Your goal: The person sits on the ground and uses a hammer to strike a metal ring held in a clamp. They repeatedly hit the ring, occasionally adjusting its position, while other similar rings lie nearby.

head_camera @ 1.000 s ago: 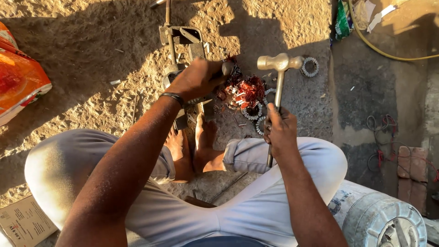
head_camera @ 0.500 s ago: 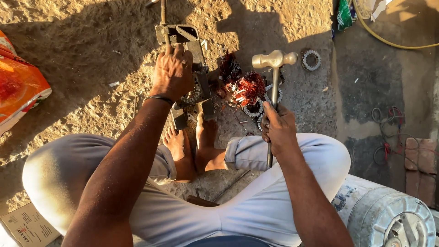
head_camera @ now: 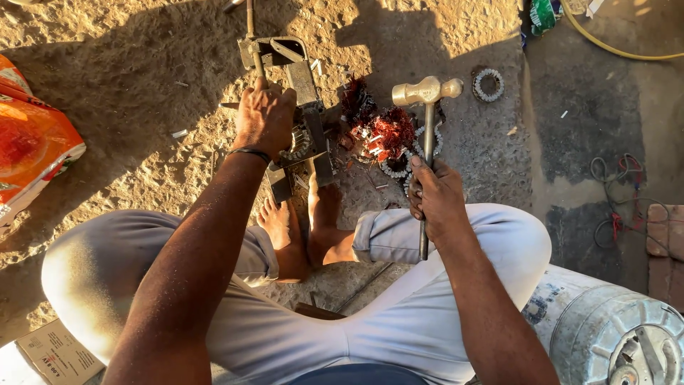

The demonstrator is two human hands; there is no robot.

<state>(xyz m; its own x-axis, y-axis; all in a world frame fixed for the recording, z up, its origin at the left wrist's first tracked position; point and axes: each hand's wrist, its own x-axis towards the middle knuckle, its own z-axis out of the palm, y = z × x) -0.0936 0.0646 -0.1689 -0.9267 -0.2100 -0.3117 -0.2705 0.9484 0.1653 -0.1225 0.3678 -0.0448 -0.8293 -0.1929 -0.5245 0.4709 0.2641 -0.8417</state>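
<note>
Head view: right hand (head_camera: pixel 436 196) grip closed on hammer (head_camera: pixel 427 128); left hand (head_camera: pixel 265 117) clasps metal rod (head_camera: pixel 251 28).

We see a hammer (head_camera: pixel 427 91) with a shiny yellow head and a grey handle. The wire bundle (head_camera: pixel 388 132) is red. The bag (head_camera: pixel 32 142) is orange. Our trousers (head_camera: pixel 299 335) are light grey. The hose (head_camera: pixel 613 48) is yellow.
</note>
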